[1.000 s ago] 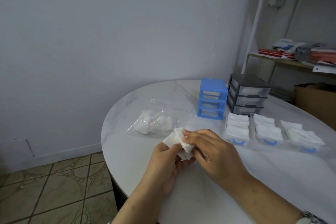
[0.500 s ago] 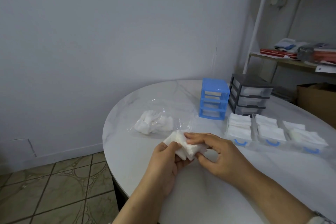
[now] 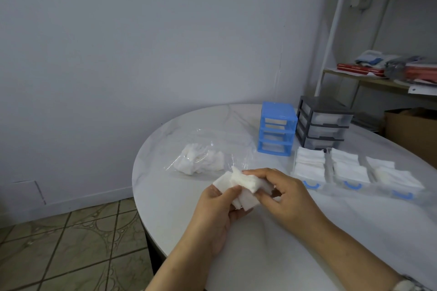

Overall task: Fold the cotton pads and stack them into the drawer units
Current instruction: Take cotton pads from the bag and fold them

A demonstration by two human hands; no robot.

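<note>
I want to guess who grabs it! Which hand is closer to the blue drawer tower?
Right. The right hand sits just below the blue drawer tower; the left hand is lower and further left.

Plain pale wall [image 3: 142, 42], tiled floor [image 3: 71, 243], shelving unit [image 3: 378, 78] at right.

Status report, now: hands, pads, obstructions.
Left hand and right hand both pinch cotton pads above the table. Three drawers out, filled. Nothing blocking.
</note>
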